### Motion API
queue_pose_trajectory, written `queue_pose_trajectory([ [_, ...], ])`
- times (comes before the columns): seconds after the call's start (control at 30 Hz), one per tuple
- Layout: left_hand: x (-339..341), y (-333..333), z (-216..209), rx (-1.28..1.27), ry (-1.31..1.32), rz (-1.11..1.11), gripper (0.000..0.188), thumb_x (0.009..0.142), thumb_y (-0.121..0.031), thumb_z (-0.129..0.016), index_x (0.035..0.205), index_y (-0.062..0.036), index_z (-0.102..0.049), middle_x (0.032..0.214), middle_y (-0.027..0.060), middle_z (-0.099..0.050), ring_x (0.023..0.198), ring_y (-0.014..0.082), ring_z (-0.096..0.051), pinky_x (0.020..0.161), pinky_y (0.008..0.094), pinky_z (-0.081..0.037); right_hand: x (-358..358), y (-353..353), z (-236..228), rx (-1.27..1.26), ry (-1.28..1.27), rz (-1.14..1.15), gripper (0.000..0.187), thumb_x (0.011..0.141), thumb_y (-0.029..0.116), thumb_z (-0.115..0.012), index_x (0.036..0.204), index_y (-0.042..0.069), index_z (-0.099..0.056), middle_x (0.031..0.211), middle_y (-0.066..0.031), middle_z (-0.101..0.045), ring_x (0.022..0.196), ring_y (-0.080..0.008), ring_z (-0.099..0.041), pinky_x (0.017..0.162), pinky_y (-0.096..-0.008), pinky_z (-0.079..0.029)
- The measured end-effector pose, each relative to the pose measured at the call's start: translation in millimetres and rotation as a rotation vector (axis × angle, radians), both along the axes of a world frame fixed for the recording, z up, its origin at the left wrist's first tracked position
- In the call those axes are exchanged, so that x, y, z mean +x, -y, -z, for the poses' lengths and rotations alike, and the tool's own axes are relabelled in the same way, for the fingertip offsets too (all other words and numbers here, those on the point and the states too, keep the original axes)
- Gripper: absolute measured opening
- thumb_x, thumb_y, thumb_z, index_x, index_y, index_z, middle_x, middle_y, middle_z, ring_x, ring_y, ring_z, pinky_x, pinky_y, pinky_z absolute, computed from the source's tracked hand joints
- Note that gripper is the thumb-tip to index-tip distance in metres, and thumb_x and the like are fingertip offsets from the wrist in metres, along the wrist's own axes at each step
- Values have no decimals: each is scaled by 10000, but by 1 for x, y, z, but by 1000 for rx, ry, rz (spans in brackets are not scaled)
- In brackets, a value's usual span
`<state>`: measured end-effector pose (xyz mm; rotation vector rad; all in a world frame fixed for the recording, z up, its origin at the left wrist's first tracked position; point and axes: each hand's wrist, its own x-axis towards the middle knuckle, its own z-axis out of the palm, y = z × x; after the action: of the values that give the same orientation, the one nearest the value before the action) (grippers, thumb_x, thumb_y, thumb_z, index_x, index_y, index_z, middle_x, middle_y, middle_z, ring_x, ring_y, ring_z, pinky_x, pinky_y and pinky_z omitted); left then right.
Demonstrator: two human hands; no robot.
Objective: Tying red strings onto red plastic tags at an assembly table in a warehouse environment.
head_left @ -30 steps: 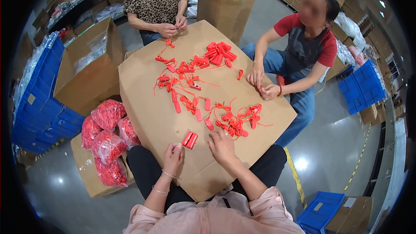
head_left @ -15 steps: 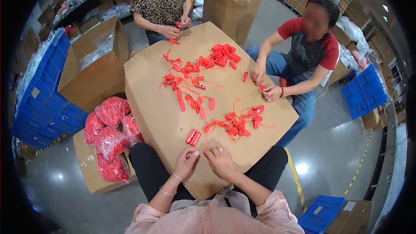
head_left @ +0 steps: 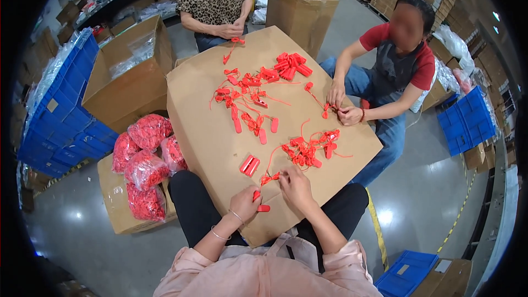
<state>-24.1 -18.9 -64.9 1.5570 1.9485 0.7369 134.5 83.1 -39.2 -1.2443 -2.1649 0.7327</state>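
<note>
My left hand [head_left: 246, 203], closed, grips a small red plastic piece [head_left: 257, 195] near the front of the cardboard surface. Another red piece [head_left: 264, 208] shows just beside its fingers. The fingers of my right hand [head_left: 297, 188] pinch a bundled red cord [head_left: 268, 179], and a loop of it runs up toward the pile behind. A pair of red plastic pieces [head_left: 249, 165] lies side by side beyond my left hand. Past my right hand sits a heap of red corded pieces [head_left: 308, 149].
More corded red pieces [head_left: 245, 91] and a stack of loose ones [head_left: 291, 66] lie farther back on the cardboard [head_left: 203, 132]. Co-workers sit at the far side and right, handling red cords. Bagged red goods [head_left: 146, 168] stand at left, near blue crates [head_left: 60, 115].
My left hand now holds a red piece, and my right hand has moved right and up with the corded bundle. At the right, the co-worker's corded piece has shifted.
</note>
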Motion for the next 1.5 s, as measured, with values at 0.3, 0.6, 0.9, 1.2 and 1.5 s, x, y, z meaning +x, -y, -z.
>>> queue_pose_trajectory([
  [0.3, 7, 8, -6, 65, 272, 38, 218, 777, -236, -589, 937, -94, -545, 829, 148, -601, 764, 312, -597, 683, 373, -479, -55, -72, 17, -54, 475, 5, 271, 732, 185, -557, 839, -64, -552, 837, -237, -585, 711, -358, -606, 626, -412, -506],
  [0.6, -3, -12, -35, -107, 1220, -353, 132, 841, -184, -582, 856, -55, -562, 541, -60, -391, 392, 22, -307, 343, 176, -207, -25, 3, -33, -280, -163, -120, 108, 736, 113, -570, 746, 10, -538, 689, -131, -591, 621, -278, -588, 578, -364, -472],
  [0.9, 6, -20, -46, -80, 1201, -328, 152, 846, -183, -572, 790, -42, -560, 549, -52, -422, 395, 16, -319, 339, 167, -204, -3, 35, -22, -346, -372, -188, 92, 748, 83, -572, 810, 20, -545, 665, -95, -543, 682, -225, -555, 624, -339, -453],
  [1.2, 11, -9, -28, 121, 973, -284, 97, 817, -136, -612, 795, -42, -607, 589, -60, -489, 444, 2, -352, 395, 167, -246, 0, 44, -39, -102, -206, -173, 176, 782, 117, -591, 933, 29, -568, 719, -103, -553, 642, -206, -564, 594, -304, -456],
  [1.5, 11, -6, -48, 34, 1039, -253, 97, 839, -122, -586, 817, -32, -613, 602, -63, -484, 485, 1, -363, 424, 161, -271, -4, 48, -40, -202, -346, -99, 137, 791, 125, -592, 892, 33, -600, 740, -110, -600, 661, -226, -590, 604, -324, -470],
])
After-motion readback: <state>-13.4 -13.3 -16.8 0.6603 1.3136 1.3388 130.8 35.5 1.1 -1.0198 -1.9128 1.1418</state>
